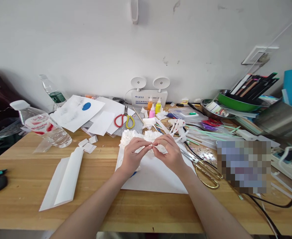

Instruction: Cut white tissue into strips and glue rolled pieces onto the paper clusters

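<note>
My left hand point(133, 156) and my right hand point(170, 153) meet over a white sheet of paper point(158, 176) in the middle of the wooden desk point(106, 205). Both pinch a small white piece of paper point(150, 145) between fingertips. Just behind my fingers lies a ruffled white paper piece point(138, 135) made of many small folds. Both hands are closed in a pinch on the small piece.
A folded white paper strip point(66, 177) lies at left, with two water bottles point(42, 124) behind it. Red and yellow scissors point(123, 120), small paint bottles point(154, 107), a white glue gun point(179, 127), gold scissors point(207, 172), straws, cables and a green bowl point(235, 103) crowd the back and right.
</note>
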The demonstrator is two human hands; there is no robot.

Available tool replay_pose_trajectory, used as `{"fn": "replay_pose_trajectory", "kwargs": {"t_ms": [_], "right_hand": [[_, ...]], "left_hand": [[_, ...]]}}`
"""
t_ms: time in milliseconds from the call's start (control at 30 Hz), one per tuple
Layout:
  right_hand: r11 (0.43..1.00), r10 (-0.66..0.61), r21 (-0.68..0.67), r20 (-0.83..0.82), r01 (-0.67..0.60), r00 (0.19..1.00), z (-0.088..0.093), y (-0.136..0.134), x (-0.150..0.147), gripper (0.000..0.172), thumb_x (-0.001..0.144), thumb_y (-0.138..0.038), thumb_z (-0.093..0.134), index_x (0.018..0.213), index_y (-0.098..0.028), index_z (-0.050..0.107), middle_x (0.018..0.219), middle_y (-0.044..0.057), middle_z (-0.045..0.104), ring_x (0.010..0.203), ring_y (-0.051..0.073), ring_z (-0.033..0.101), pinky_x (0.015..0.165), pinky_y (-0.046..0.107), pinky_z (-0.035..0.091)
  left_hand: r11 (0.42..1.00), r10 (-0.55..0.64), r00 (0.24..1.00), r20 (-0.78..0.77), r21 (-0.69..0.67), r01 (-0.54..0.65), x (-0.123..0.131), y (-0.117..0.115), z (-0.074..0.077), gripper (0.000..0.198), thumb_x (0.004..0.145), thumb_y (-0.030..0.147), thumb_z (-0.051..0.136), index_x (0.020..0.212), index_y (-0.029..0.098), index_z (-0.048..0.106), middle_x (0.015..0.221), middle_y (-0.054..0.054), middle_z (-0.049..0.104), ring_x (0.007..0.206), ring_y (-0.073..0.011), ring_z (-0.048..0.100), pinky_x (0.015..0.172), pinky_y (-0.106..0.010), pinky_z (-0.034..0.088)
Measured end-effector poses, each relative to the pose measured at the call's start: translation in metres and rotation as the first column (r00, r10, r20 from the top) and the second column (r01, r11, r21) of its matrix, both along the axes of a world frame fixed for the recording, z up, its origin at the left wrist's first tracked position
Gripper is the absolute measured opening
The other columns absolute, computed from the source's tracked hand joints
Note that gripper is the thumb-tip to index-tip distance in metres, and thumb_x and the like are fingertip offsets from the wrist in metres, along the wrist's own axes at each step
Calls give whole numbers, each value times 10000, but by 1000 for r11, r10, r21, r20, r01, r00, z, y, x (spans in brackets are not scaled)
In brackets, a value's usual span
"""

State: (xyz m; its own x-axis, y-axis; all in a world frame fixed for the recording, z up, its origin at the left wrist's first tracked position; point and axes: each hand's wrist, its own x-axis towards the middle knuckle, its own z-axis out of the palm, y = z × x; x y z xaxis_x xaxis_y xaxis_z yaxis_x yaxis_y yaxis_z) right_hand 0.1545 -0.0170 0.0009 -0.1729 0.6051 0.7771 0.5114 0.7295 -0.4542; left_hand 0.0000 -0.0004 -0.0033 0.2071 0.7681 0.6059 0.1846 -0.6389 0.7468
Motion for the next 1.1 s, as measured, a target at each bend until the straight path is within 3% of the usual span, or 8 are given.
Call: {"fn": "replay_pose_trajectory", "kwargs": {"t_ms": [467,567,600,700,800,867,967,1100], "right_hand": [[989,-52,-146,-198,23,979,0,-7,-12,71,760,-152,563,795,-213,571,760,20,582,760,166,551,708,327,448],[965,-205,-208,-220,159,954,-2,2,2,43,751,-219,567,736,-187,591,744,32,602,734,174,556,715,328,439],[929,-337,-245,-258,276,906,-4,7,10,97,751,-251,559,695,-177,587,709,33,598,701,176,551,702,328,435],[682,-699,-482,-208,551,684,-12,25,45,221,725,-356,547,681,-147,605,639,46,597,597,182,523,621,325,420],[522,-787,-465,61,715,614,-22,42,79,296,680,-319,557,882,-112,619,819,100,632,742,217,544,702,330,402],[395,-754,-442,345,805,559,-29,50,91,388,671,-332,554,991,-118,602,933,124,625,862,254,526,754,354,370],[348,-718,-442,441,826,539,-37,58,95,391,653,-415,570,929,-150,649,970,155,619,933,331,488,758,435,327],[379,-717,-406,439,831,541,-38,67,93,351,647,-454,575,807,-159,678,986,150,617,991,358,428,782,495,269]], "left_hand": [[947,-28,987,156,-311,76,2,-5,3,101,768,273,585,760,187,638,755,-27,604,732,-144,538,685,-272,413],[931,-6,983,181,-358,72,2,-4,3,114,773,285,575,758,184,625,766,-22,599,736,-137,533,679,-253,409],[925,-5,981,193,-373,78,2,-3,3,117,776,288,570,760,184,621,778,-22,600,744,-136,533,679,-249,409],[908,-3,978,210,-409,91,1,-3,1,120,777,298,566,777,188,615,806,-21,606,763,-136,535,687,-242,410],[897,1,977,215,-431,94,1,-2,0,133,771,310,570,786,186,614,812,-24,611,771,-141,544,693,-245,410],[894,1,976,218,-437,97,0,-2,0,147,770,321,569,784,182,616,816,-29,614,777,-147,550,691,-248,412],[893,-1,975,224,-439,102,1,-2,1,161,767,330,568,775,177,618,820,-34,616,791,-155,556,691,-251,414],[888,6,973,229,-448,101,1,-1,3,165,763,331,573,763,172,616,818,-37,613,803,-156,555,702,-251,412]]}}
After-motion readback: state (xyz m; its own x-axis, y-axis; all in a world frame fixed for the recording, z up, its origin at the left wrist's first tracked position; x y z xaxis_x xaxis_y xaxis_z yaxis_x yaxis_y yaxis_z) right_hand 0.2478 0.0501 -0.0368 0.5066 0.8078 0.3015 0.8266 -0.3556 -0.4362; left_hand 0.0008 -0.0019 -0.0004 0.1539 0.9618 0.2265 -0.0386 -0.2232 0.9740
